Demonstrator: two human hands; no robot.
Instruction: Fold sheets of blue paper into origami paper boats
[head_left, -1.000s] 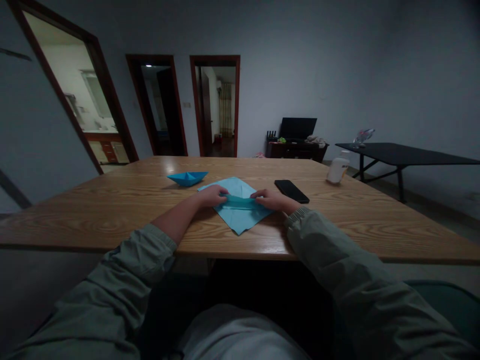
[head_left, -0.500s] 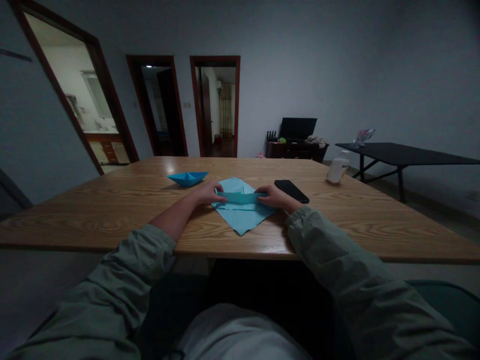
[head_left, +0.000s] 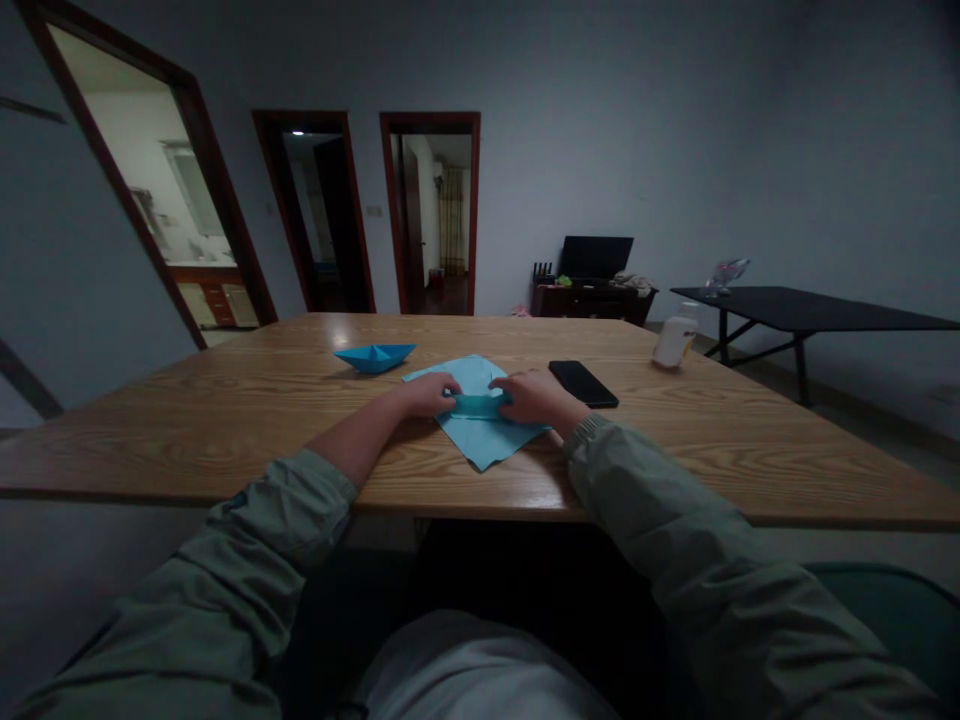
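Note:
A light blue sheet of paper (head_left: 484, 447) lies on the wooden table with one corner toward me and a raised folded strip across its middle. My left hand (head_left: 431, 395) pinches the left end of that strip between thumb and fingers. At the strip's right end, my right hand (head_left: 536, 397) grips the paper, its fingers curled over the fold. Both hands rest low over the sheet and hide parts of it. Left of the paper sits a darker blue paper boat (head_left: 376, 358), touched by neither hand.
A black phone (head_left: 583, 384) lies just beyond my right hand on the wooden table (head_left: 247, 430). Farther right stands a white bottle (head_left: 676, 337). A black table (head_left: 817, 308) is at the right, and a television (head_left: 596, 258) stands by the far wall.
My hands have come closer together along the folded strip, which now stands up and bows more between them. The sheet's left corner now shows past my left hand.

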